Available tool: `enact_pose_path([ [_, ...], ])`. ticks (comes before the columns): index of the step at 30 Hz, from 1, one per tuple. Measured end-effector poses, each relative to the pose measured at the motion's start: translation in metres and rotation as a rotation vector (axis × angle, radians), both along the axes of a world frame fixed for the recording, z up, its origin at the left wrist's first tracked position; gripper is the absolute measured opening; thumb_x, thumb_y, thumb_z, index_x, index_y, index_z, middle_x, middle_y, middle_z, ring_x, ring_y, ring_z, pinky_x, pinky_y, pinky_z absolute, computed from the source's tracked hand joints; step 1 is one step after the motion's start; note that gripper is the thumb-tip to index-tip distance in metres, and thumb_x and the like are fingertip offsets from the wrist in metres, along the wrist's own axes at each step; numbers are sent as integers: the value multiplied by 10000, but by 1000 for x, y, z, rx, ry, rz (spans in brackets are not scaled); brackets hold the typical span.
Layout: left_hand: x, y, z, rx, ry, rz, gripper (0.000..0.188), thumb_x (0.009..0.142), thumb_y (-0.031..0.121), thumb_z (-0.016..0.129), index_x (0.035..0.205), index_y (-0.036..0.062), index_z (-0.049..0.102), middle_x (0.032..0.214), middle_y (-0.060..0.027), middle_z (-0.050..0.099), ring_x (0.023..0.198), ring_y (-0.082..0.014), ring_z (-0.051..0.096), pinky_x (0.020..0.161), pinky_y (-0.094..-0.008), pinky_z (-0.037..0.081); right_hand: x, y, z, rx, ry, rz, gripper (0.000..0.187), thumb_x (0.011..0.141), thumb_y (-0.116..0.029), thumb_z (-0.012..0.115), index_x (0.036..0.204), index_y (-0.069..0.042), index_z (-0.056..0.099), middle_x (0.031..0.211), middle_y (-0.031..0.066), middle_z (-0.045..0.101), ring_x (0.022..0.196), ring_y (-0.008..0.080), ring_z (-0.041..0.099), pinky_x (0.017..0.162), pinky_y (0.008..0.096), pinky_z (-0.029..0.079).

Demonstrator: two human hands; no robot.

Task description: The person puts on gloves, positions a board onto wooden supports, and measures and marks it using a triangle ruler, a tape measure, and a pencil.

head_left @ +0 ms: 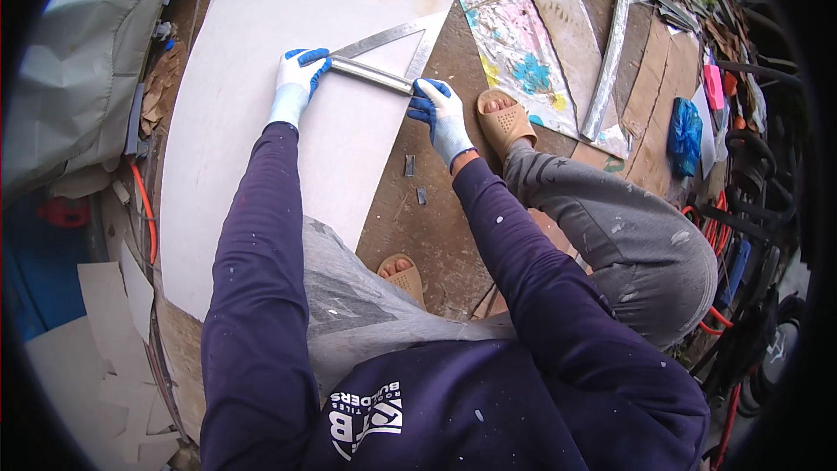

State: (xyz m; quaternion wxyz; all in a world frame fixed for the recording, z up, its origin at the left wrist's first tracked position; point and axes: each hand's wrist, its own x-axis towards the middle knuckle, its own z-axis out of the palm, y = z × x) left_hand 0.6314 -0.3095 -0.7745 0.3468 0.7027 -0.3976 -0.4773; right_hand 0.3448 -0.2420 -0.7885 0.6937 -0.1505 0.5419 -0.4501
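Observation:
A flat metal triangle square point(384, 37) lies over a large white board point(261, 166), its thicker bar-like side nearest me. My left hand point(299, 78), in a white glove with blue-coated fingers, grips the left corner, thumb and fingers closed over the metal. At the other end of the near side, by the board's right edge, my right hand point(440, 113) pinches the metal with its gloved fingers. Whether the near bar is a separate strip, I cannot tell. Two small cut metal pieces point(410, 165) rest on the brown floor below my right hand.
My sandalled feet stand beside the board. Right of it lie a paint-stained sheet point(523, 61), a long metal strip point(608, 52) and cardboard point(667, 87). A blue plastic bag point(684, 135) and orange cables point(719, 227) are farther right. Grey sheeting point(83, 52) hangs at left.

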Motion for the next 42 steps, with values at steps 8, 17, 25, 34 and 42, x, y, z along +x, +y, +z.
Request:
enact_pose_path([
  [8,-6,2,10,4,23,49,362,899,114,827,1221,33,682,958,-7,745,814,-86,657,612,-229,502,-1,0,-2,5,-5,9,329,972,-318,751,1191,-90,661,1035,58,724,840,179,709,715,335,596],
  [17,12,-5,14,109,158,256,290,981,258,738,1237,123,752,790,37,620,532,-49,459,449,-250,434,-32,-13,-27,102,74,-191,413,1049,-491,598,1114,-87,651,929,65,704,725,212,706,614,364,593],
  [25,9,-6,22,113,134,332,236,952,195,766,1146,61,755,811,21,658,499,-44,447,391,-251,361,-88,-17,-62,184,77,-368,380,1068,-478,576,1073,-108,663,851,49,701,650,208,687,551,380,572],
  [34,25,-12,23,201,152,362,226,943,244,785,1125,111,764,664,63,542,439,-46,384,377,-254,270,-87,-10,-74,225,90,-521,377,1065,-470,584,1044,-100,653,796,47,671,588,211,653,483,357,501],
  [42,23,-12,26,209,147,359,273,950,248,778,1173,94,745,654,64,536,447,-47,390,376,-250,278,-91,-13,-79,273,42,-540,355,1071,-472,575,1023,-131,664,770,21,670,568,210,653,475,358,500],
])
